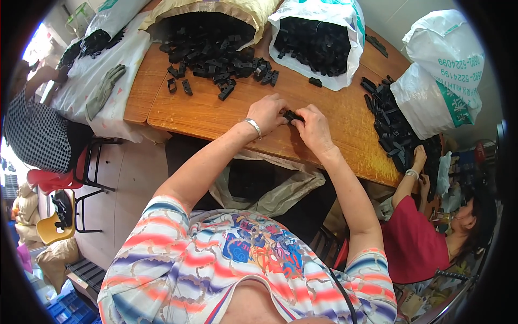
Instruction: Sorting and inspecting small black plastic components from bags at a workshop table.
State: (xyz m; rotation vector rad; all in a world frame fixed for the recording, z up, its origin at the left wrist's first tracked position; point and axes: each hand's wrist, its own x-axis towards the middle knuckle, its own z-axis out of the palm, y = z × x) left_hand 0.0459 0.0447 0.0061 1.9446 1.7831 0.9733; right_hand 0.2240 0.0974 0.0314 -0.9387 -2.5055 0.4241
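Note:
Both my hands meet over the wooden table (216, 113) and pinch one small black plastic part (293, 115) between their fingertips. My left hand (268, 112), with a silver bracelet on its wrist, grips the part's left end. My right hand (313, 127) grips its right end. A heap of the same black plastic parts (216, 54) lies on the table just beyond my hands, spilling from a yellow woven sack (216, 11).
A white sack (324, 43) full of black parts stands at the back. Another white sack (448, 81) and more parts (391, 124) lie at the right, where a person in a red shirt (421, 237) works. A plastic bag (270, 183) hangs under the table edge. Grey gloves (102, 89) lie left.

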